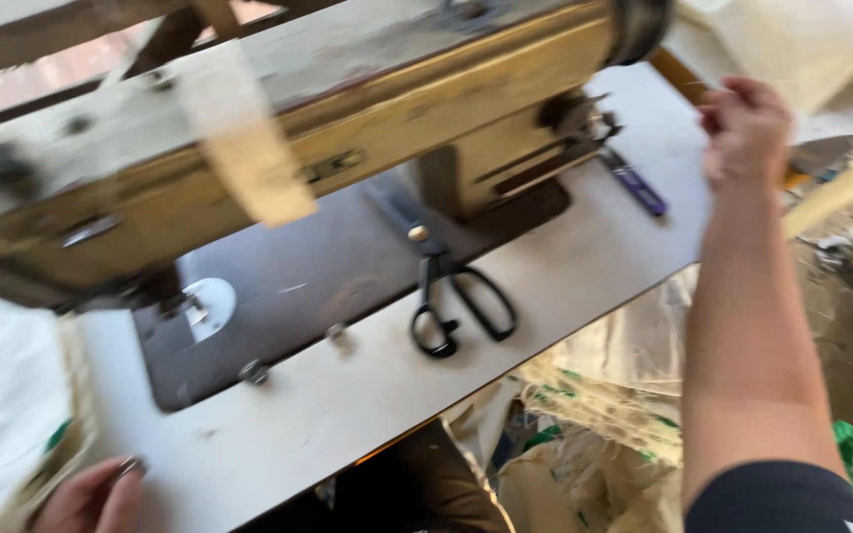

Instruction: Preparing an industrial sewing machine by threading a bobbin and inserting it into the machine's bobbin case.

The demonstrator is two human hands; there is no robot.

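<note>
An old tan sewing machine [348, 128] stands on a white table [584, 266]. My right hand [744, 128] reaches to the table's far right edge with its fingers curled; whether it grips anything is unclear from the blur. My left hand [91, 498] rests at the table's near left corner, beside white woven fabric [2, 395], partly cut off by the frame. Black scissors [458, 301] lie on the table in front of the machine, between my two arms.
A blue pen-like tool [636, 184] lies near the machine's right end. White woven sacks [604, 395] with frayed threads are heaped under and beside the table. A pale wooden strip [249, 148] crosses in front of the machine. Dirt floor lies at right.
</note>
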